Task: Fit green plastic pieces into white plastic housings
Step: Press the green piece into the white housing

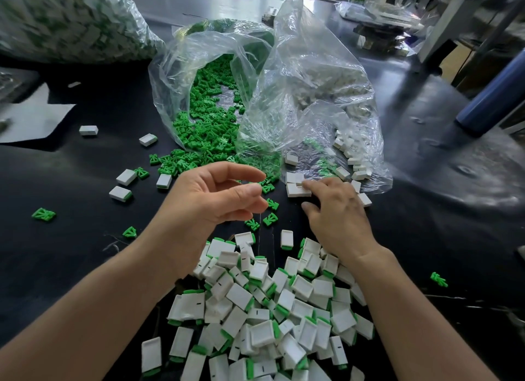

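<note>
My right hand, fingers spread, touches white housings by the bag, likely to pick one; my left hand hovers loosely curled, empty, near green pieces.

You have one view only: the wide-angle camera on your head, facing forward and down at the black table. It sits close above the near edge; the far end curves away.
</note>
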Motion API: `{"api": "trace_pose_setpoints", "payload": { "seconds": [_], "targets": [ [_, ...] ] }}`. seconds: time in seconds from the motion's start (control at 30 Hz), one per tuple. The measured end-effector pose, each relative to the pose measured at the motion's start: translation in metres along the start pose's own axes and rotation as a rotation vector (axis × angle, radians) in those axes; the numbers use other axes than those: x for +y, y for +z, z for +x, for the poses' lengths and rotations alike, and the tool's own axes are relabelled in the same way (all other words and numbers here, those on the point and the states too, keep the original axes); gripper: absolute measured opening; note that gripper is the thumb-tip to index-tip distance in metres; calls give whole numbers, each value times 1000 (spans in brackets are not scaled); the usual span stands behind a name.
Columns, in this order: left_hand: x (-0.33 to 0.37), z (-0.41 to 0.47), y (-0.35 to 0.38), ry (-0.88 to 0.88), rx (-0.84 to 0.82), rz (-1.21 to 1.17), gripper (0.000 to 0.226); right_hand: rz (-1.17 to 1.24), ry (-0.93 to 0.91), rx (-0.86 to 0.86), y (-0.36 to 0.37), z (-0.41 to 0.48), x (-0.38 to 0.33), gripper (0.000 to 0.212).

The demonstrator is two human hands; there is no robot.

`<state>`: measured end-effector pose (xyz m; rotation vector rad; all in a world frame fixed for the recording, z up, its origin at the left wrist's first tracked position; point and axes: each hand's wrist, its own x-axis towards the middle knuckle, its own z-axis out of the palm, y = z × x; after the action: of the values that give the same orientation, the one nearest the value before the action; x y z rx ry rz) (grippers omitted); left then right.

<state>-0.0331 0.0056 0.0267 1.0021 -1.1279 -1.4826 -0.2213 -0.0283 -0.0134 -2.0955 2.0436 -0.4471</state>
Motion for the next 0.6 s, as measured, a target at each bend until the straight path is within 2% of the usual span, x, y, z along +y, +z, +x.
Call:
{"api": "trace_pose_setpoints", "payload": {
  "seconds": [0.1,0.27,0.43,0.6],
  "targets": [
    [-1,1,0,-7,9,14,37,-9,-4,16,-1,0,1,22],
    [-2,2,1,-37,22,55,33,77,-6,57,-6,-2,0,13],
    [-2,3,2,-71,28,85,28,356,-60,128,-11,-8,-8,12],
    [-7,4,2,-93,64,137,23,536,-209,48,-11,-19,-22,16]
  ]
}}
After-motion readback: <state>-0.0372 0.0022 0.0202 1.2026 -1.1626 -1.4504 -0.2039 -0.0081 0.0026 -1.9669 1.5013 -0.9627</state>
